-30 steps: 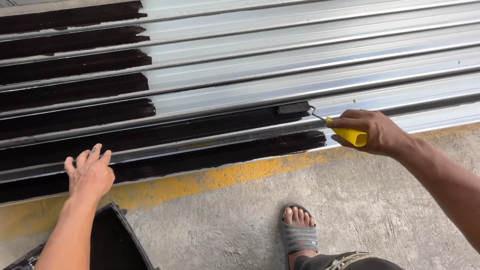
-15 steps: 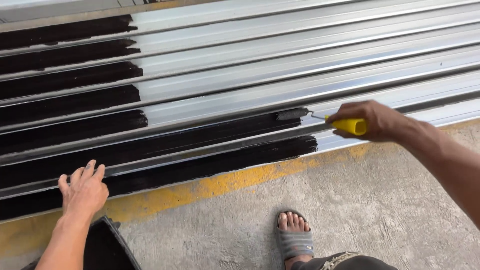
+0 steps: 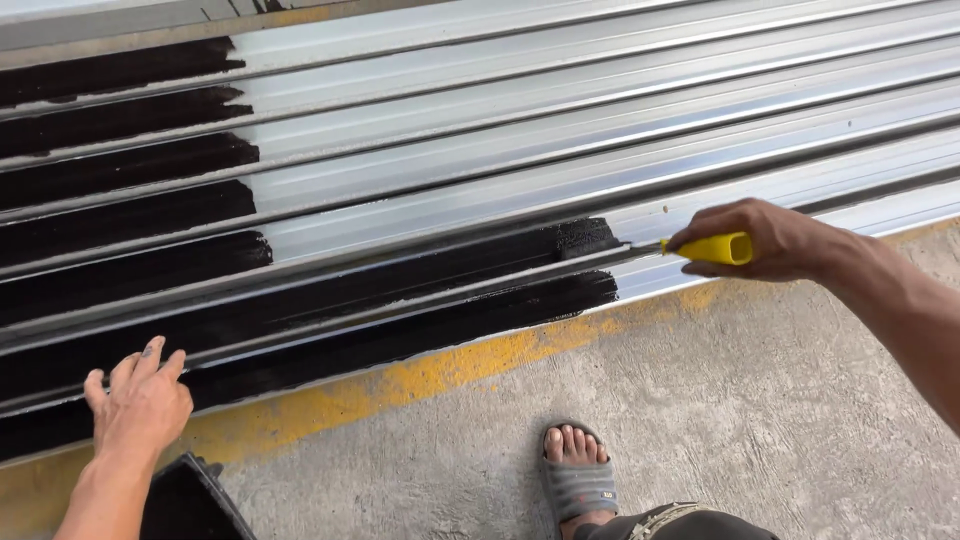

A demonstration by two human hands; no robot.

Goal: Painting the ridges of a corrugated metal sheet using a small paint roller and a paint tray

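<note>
Gripping yellow-handled brush point(image 3: 700, 247) in right hand point(image 3: 765, 240), bristles on ribbed metal sheet point(image 3: 520, 150) | left hand point(image 3: 140, 400) spread flat at lower edge | risk: wet black paint point(image 3: 400, 300) smearing palm

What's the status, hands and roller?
Right hand grips yellow-handled paint roller on corrugated metal sheet. Left hand flat on sheet's near edge. Nothing blocking.
</note>
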